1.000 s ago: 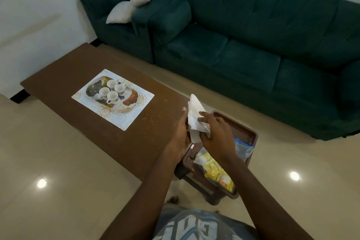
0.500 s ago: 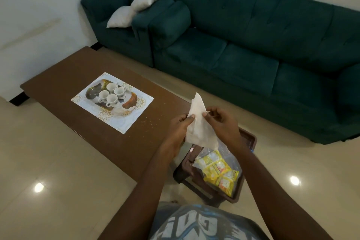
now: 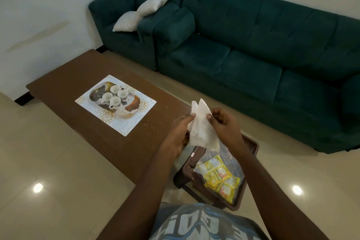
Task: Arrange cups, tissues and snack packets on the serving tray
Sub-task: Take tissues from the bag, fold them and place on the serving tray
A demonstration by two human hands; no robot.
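Observation:
Both hands hold white tissues (image 3: 202, 128) up above the table's right end. My left hand (image 3: 180, 130) pinches their left edge and my right hand (image 3: 222, 124) pinches the right edge. The sheets hang in two overlapping points. A printed white serving tray (image 3: 134, 117) lies flat on the brown table (image 3: 74, 76), with several white cups (image 3: 115, 96) grouped on it. Below my hands, a clear bag of yellow snack packets (image 3: 219, 176) rests on a brown plastic stool (image 3: 251, 144).
A dark green sofa (image 3: 253, 48) with two white cushions (image 3: 140, 15) runs along the back wall, beyond the table. Crumbs dot the table near the tray. Glossy beige floor tiles surround the table and stool.
The tissues have been lifted off the stool and spread between both hands, now showing two separated points. The view has shifted slightly.

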